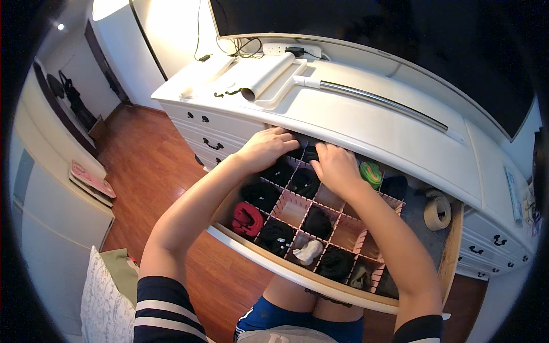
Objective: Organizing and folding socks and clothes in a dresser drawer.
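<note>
An open dresser drawer [300, 274] lies before me, with a pink slatted divider grid [296, 199] in it. Both hands reach to the drawer's back rows, under the dresser top's edge. My left hand [268, 148] bends over a dark rolled cloth item; its fingertips are partly hidden. My right hand [336, 167] is at a dark item [309, 153] in the neighbouring back cell, its grip unclear. Several cells hold rolled black cloth items [317, 223]. A red roll [247, 219] is at the front left, a white one [308, 251] in the front row, a green and orange one [371, 174] right of my right hand.
A coiled beige strap [437, 213] lies in the drawer's right part. On the white dresser top [364, 115] are a metal pole with a white frame [381, 105], a rolled sheet [270, 77] and a power strip [291, 49]. A large television [386, 30] stands behind.
</note>
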